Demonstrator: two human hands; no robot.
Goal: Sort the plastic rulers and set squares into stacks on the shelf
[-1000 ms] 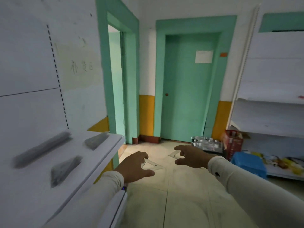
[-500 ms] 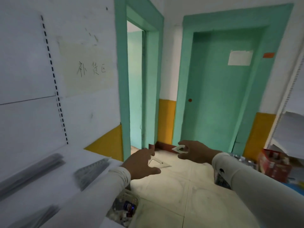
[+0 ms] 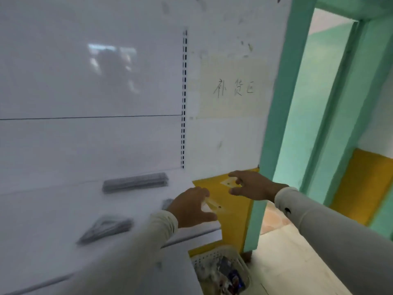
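My left hand (image 3: 192, 206) grips a clear plastic set square (image 3: 213, 206) over the right end of the white shelf (image 3: 63, 209). My right hand (image 3: 253, 185) pinches a second clear set square (image 3: 230, 183) just past the shelf's right edge, in front of the yellow wall band. On the shelf lie a stack of rulers (image 3: 135, 182) at the back, a stack of set squares (image 3: 105, 228) nearer me, and a further stack (image 3: 168, 203) mostly hidden behind my left hand. The view is blurred.
A white perforated basket (image 3: 221, 271) with small items stands on the floor below the shelf's right end. A green door frame (image 3: 274, 133) rises to the right, with an open doorway beyond. A paper sign (image 3: 231, 90) hangs on the wall.
The view has swung left toward the shelf. Both hands, each still holding a set square, have come from over the floor to the shelf's right end.
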